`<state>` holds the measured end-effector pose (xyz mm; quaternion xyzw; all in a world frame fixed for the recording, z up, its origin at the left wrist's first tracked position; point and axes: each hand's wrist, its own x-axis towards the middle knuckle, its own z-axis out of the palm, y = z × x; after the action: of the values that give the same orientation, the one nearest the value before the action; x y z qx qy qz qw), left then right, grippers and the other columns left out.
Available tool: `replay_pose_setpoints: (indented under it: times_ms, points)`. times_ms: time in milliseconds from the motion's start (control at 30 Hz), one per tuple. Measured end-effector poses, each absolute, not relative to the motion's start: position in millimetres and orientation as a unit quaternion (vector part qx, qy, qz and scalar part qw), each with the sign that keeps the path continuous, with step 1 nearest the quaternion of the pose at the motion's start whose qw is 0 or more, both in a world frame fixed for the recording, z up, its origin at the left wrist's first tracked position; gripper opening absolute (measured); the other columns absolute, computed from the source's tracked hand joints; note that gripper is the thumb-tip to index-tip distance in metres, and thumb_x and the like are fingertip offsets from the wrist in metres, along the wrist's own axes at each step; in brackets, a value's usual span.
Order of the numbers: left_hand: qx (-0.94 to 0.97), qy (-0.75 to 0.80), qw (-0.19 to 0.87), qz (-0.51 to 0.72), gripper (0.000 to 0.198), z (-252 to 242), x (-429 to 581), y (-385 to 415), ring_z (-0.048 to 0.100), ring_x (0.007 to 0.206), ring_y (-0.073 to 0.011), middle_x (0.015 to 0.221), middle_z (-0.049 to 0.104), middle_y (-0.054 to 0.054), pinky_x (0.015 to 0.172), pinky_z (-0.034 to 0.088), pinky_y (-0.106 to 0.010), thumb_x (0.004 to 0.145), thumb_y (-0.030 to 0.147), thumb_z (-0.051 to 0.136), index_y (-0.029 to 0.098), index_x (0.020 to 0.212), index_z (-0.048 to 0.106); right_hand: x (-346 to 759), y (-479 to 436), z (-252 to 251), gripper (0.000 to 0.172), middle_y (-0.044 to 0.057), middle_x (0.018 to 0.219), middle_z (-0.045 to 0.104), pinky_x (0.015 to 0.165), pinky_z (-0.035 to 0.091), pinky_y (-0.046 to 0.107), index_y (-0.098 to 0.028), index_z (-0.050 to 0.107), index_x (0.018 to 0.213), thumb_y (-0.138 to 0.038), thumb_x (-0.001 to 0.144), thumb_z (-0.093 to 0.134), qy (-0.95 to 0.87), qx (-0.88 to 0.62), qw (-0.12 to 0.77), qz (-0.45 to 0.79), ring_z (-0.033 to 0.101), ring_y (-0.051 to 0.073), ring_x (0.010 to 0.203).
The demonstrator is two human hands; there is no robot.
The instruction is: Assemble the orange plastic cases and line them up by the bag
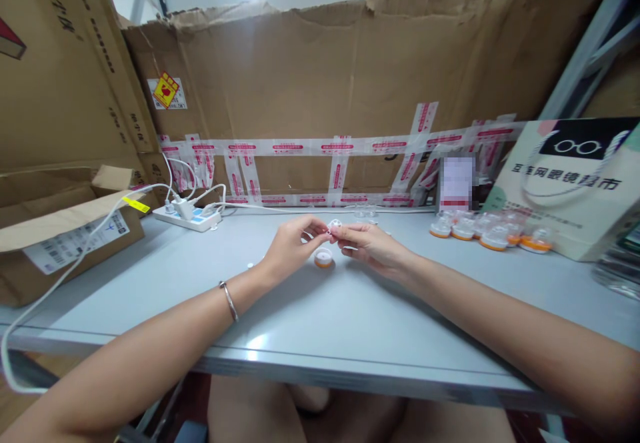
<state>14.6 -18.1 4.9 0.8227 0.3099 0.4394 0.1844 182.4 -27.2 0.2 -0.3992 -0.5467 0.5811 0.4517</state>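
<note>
Over the middle of the grey table, my left hand [299,241] and my right hand [367,244] meet at the fingertips. Between them is a small white part [335,225] with holes in its round face, pinched by my right thumb and fingers. My left thumb and forefinger also close at its edge; whether they grip the part or something smaller is hard to see. Just below the hands, a white round cap with an orange base [323,258] rests on the table, apart from my fingers. A small white piece [251,266] lies near my left wrist.
Several clear-topped pieces with orange bases [494,237] stand at the right, before a paper bag [565,183] and a propped phone [456,183]. Clear pieces [365,211] lie behind my hands. A power strip [187,216] and an open carton [70,229] are at the left.
</note>
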Motion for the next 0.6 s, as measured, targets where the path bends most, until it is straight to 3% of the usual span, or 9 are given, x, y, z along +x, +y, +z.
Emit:
replay_pose_setpoints:
  times_ms: [333,467,600]
  points:
    - [0.821,0.325,0.102,0.458,0.009,6,10,-12,0.058,0.062,-0.0086,0.070,0.066,-0.002,0.059,0.047,-0.019,0.074,0.018,0.056,0.013,0.075,0.063,185,-21,4,0.026,0.001,0.072,0.061,0.065,0.038,0.026,-0.017,0.067,0.067,-0.043,0.064,0.065,-0.598,-0.406,0.440,0.533,0.050,0.010,0.065]
    - [0.807,0.344,0.101,0.469,0.010,6,5,-4,0.058,0.062,-0.0089,0.071,0.066,-0.002,0.059,0.047,-0.019,0.074,0.021,0.055,0.014,0.076,0.062,209,1,-3,0.030,0.005,0.074,0.064,0.069,0.041,0.029,-0.016,0.067,0.080,-0.043,0.072,0.057,-0.680,-0.486,0.477,0.271,0.054,0.015,0.069]
    - [0.812,0.352,0.102,0.454,0.009,5,3,0,0.059,0.064,-0.0099,0.072,0.065,-0.002,0.061,0.047,-0.020,0.074,0.020,0.054,0.014,0.076,0.061,228,26,-24,0.027,0.009,0.089,0.061,0.077,0.041,0.034,-0.016,0.066,0.096,-0.030,0.074,0.058,-0.758,-0.544,0.355,0.063,0.053,0.019,0.080]
